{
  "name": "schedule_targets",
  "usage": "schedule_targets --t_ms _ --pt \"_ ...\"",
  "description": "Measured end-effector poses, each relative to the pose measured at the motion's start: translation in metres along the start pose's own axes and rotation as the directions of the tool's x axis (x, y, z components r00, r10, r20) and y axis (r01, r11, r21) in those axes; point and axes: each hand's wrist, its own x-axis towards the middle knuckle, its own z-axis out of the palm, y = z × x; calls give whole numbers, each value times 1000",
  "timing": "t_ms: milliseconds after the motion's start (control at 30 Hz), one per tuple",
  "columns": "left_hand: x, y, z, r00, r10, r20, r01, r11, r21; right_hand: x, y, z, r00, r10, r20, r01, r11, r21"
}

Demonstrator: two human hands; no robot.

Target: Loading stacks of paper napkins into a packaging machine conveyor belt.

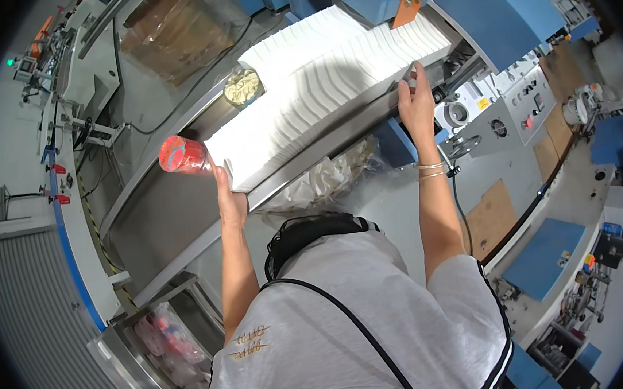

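Observation:
A long row of white sheet-like pieces, packed on edge with wavy tops, lies in a metal trough in front of me. Against its near left end rests my left hand, with fingers stretched along the end face and thumb at the corner. A red cylinder, like a wrapped can, sits beside those fingertips; whether they touch it I cannot tell. My right hand reaches to the row's near side toward its right end, index finger extended and other fingers slightly bent. Nothing shows in its grasp.
A round tub with pale yellow contents stands behind the row. Blue machine housings and a control panel lie to the right. Crumpled plastic hangs below the trough. A metal bin holds plastic bags at lower left.

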Motion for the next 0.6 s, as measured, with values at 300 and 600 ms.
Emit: schedule_targets --t_ms 300,600 --pt "-2 -11 5 988 153 -24 -145 968 204 2 -15 -9 989 -145 25 147 966 -214" --pt "-5 -11 12 971 222 -87 -194 948 253 2 -15 -17 972 -220 83 234 947 -219"
